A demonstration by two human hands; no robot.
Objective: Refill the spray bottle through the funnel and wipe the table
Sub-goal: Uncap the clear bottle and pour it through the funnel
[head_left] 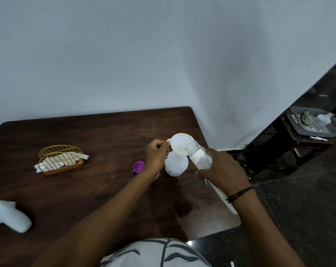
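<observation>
On the dark wood table point(86, 132) stands a round white spray bottle point(176, 165) with a white funnel point(181, 144) on top. Left hand point(157, 157) pinches the funnel's tab. Right hand point(222, 170) grips a tipped clear bottle point(199, 155) over it.

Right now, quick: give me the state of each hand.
Left hand: closed, pinching the tab of the white funnel set in the spray bottle.
Right hand: closed around the tilted clear plastic bottle, its mouth at the funnel.
</observation>
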